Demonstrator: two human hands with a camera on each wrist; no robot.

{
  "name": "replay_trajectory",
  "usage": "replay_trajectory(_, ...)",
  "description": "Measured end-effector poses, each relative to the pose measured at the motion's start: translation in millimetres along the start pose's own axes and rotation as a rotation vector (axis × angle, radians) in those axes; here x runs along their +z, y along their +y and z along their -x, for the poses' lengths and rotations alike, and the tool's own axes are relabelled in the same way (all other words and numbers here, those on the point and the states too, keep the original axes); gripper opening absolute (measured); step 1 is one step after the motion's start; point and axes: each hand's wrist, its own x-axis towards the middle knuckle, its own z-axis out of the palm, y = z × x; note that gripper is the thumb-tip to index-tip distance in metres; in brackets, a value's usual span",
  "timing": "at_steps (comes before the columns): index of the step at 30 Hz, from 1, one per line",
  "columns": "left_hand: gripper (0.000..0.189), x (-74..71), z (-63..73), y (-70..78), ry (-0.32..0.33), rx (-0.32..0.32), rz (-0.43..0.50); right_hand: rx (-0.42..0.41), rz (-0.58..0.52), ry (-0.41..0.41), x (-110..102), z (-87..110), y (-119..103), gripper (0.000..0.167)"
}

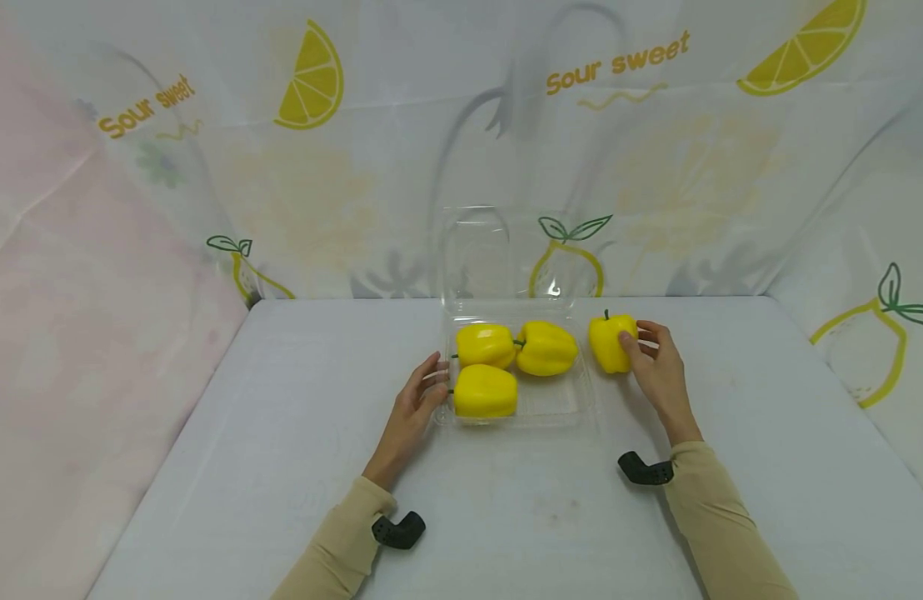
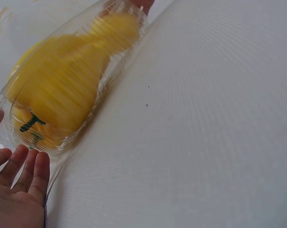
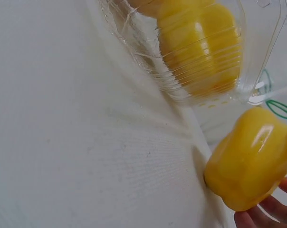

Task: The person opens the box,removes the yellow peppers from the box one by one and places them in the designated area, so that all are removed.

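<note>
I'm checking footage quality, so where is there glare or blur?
Head view: glint on the raised lid of the clear plastic clamshell; right wrist view: bright highlight on the held yellow bell pepper; left wrist view: packed bell peppers look streaked and hazy through the ribbed clamshell.

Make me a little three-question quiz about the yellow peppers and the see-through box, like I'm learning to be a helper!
1. Count: How many yellow peppers are inside the clear box?

2. True or false: The box's lid is closed over the peppers.

3. Pick one: What does the right hand hold?
A) The lid
B) A green leaf
C) A yellow pepper

Key:
1. Three.
2. False: the lid stands open at the back of the box.
3. C: the held pepper is outside the box, by its right side.
</note>
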Motion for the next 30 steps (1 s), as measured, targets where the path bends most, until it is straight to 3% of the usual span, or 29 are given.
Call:
replay_trajectory(3,0.053,0.2,0.0,4.5,-0.007,-0.004,0.004,-0.035,-0.023,0.040,2,-0.6,2,0.060)
replay_trajectory(10,0.053,0.1,-0.5,-3.4,0.000,0.006,-0.008,-0.109,-0.031,0.126,5,-1.9,6,0.045)
replay_trajectory(30,0.053,-0.7,-1.1,-8.1,0.002,0.012,-0.006,-0.009,0.044,-0.001,0,-3.1,10,0.059)
